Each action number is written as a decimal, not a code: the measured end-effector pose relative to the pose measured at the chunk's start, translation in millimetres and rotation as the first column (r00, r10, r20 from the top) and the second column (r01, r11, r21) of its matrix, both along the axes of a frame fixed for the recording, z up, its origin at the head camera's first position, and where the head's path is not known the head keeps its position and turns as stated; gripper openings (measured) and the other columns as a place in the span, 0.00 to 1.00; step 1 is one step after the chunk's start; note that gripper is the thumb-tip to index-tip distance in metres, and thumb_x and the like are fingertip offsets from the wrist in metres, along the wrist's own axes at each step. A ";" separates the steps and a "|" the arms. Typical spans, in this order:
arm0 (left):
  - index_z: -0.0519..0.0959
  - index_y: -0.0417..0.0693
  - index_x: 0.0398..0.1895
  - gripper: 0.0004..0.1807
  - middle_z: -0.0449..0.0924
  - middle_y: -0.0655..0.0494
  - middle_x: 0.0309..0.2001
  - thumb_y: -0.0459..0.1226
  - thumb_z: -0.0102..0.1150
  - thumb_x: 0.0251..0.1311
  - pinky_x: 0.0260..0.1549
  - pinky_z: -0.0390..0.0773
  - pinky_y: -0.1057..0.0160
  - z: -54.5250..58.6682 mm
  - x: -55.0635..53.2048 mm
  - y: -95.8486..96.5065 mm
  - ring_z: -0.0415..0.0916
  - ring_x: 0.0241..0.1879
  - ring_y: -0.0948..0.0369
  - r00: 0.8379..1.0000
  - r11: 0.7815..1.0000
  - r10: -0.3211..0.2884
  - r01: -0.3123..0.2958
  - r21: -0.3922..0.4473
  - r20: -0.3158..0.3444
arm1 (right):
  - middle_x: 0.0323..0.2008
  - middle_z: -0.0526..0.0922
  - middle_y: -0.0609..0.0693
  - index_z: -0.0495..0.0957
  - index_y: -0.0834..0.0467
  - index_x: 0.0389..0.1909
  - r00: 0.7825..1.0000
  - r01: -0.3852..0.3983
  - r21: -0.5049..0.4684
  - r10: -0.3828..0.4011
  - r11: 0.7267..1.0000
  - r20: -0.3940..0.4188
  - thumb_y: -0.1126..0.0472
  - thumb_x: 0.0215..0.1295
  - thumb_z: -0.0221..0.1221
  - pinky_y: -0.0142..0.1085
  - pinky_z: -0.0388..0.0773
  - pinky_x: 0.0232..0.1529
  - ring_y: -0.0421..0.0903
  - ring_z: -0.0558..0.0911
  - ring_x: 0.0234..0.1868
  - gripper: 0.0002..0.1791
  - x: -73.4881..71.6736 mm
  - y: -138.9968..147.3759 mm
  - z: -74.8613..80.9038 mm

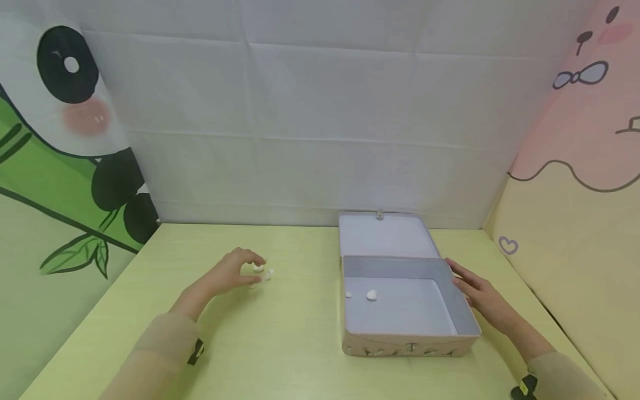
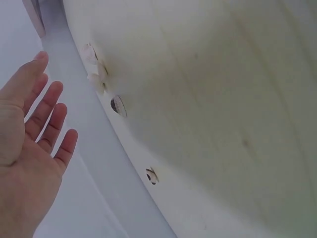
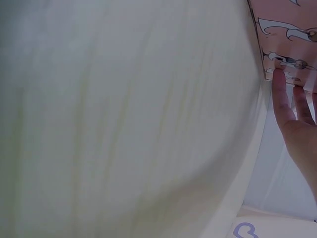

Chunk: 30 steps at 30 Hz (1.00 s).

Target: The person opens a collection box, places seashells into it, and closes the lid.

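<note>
The small white shells (image 1: 258, 269) lie in a loose cluster left of the box (image 1: 400, 344). They are too small to tell which way each points. My left hand (image 1: 225, 275) is over them, thumb and fingers parted with nothing grasped, probably spread so as to pinch one. Two more shells (image 1: 371, 295) sit inside the box, towards its left wall. The box's long axis seems to run left to right, clasp side facing me, lid (image 1: 385, 236) tipped back beyond it. My right hand (image 1: 487, 303) grasps nothing; its extended fingers touch the box's right side, likely steadying it.
</note>
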<state>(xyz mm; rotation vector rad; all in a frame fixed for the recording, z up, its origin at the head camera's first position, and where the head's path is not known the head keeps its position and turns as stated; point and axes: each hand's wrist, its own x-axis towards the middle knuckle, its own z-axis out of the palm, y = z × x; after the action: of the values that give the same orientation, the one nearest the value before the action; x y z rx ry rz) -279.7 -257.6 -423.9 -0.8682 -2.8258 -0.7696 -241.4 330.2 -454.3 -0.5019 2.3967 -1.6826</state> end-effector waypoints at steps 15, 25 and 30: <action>0.82 0.45 0.43 0.14 0.81 0.52 0.42 0.38 0.68 0.52 0.46 0.68 0.46 -11.7 -10.6 12.1 0.71 0.43 0.53 0.999 0.980 0.039 -0.043 -0.196 -0.021 | 0.73 0.46 0.61 0.48 0.50 0.74 1.000 0.016 0.008 -0.016 1.000 0.005 0.55 0.75 0.42 0.45 0.73 0.52 0.22 0.68 0.56 0.29 -2.3 0.3 -2.2; 0.83 0.48 0.37 0.12 0.81 0.52 0.43 0.39 0.70 0.49 0.45 0.71 0.47 -15.6 -14.1 16.1 0.72 0.45 0.51 0.999 0.969 0.035 -0.041 -0.244 -0.030 | 0.73 0.45 0.63 0.48 0.50 0.74 1.000 0.017 0.017 -0.017 1.000 -0.004 0.55 0.75 0.41 0.59 0.69 0.54 0.22 0.67 0.56 0.29 -2.9 0.2 -2.6; 0.83 0.48 0.35 0.09 0.81 0.57 0.38 0.38 0.70 0.49 0.42 0.71 0.50 -16.7 -16.3 18.2 0.71 0.40 0.56 0.999 0.965 0.024 -0.033 -0.260 -0.036 | 0.73 0.45 0.63 0.48 0.49 0.74 1.000 0.024 0.026 -0.024 0.999 -0.001 0.55 0.76 0.41 0.61 0.68 0.55 0.21 0.66 0.56 0.29 -2.2 -1.5 -2.2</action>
<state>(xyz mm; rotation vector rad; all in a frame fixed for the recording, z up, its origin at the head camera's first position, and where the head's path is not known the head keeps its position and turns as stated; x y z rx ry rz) -296.0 -239.4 -440.6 -0.8601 -2.9464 -0.3806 -243.6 328.7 -456.5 -0.4723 2.4308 -1.6593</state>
